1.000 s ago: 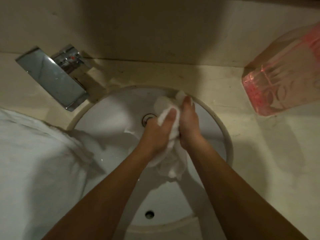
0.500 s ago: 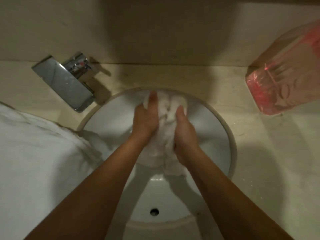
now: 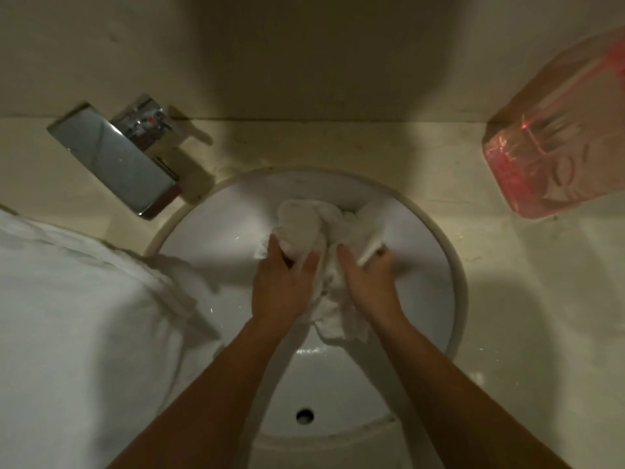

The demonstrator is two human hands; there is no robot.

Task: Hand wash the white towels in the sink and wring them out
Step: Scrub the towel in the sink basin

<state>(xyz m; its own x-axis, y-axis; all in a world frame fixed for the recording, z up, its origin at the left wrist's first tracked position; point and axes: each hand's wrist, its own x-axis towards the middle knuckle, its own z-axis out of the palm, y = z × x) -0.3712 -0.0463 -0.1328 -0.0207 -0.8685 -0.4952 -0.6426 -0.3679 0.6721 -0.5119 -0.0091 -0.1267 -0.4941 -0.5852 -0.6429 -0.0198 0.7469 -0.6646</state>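
Two bare hands and two bare forearms in shot.

Here's the left hand (image 3: 284, 292) and right beside it the right hand (image 3: 368, 286), both uncovered and seen from the back, knuckles showing only as soft ridges in this dim, yellowish light. The wrists are slim and bare. From them the left forearm (image 3: 209, 394) and the right forearm (image 3: 466, 394) broaden steadily to the bottom edge of the view, uncovered the whole way. Shadow darkens the lower stretch of each arm. A thumb shows on each hand, the other fingertips are mostly hidden, and the nails are too blurred to make out.
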